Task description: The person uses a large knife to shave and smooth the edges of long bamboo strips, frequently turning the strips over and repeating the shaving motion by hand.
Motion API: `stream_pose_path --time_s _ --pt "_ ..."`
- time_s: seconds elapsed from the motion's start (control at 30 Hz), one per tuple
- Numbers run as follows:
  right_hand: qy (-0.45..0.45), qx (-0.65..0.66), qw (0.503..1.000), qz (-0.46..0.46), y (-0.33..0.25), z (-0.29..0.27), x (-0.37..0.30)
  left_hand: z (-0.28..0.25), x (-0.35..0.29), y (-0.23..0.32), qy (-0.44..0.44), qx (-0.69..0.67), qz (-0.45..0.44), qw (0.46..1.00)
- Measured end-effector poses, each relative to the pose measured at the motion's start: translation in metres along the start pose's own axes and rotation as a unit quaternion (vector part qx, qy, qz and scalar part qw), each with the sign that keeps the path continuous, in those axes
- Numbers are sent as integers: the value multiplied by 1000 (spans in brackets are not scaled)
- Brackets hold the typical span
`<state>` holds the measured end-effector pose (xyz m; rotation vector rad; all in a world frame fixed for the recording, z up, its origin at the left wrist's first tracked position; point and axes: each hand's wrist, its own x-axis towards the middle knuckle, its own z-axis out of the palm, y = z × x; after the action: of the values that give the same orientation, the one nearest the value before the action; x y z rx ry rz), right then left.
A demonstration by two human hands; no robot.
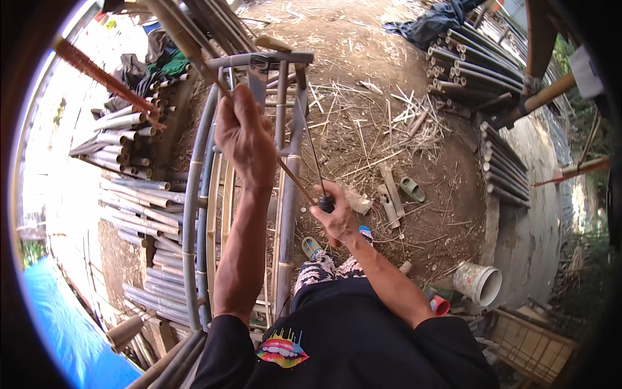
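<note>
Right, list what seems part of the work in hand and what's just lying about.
Likely in use:
- strip, in the left hand
- dark-handled tool, in the right hand
- bamboo frame, close by

Apparently lying about:
- bucket
- loose slipper
- blue tarp
- scraps on the ground

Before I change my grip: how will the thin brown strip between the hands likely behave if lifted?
The thin brown strip is probably light, being so slender. It may flex a little, but its nearly straight run between the left hand and right hand suggests it isn't floppy.
</note>
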<state>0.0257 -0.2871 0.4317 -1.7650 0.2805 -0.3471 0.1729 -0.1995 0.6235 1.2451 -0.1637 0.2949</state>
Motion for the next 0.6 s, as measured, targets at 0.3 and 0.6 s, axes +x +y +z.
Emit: stream_pose_path --time_s 0.3,0.6 --pt "71 -40 943 322 54 -220 -54 56 -67 -96 -28 -6 68 997" --pt "-4 -98 927 361 107 -282 -37 97 -74 -146 -57 99 127 985"
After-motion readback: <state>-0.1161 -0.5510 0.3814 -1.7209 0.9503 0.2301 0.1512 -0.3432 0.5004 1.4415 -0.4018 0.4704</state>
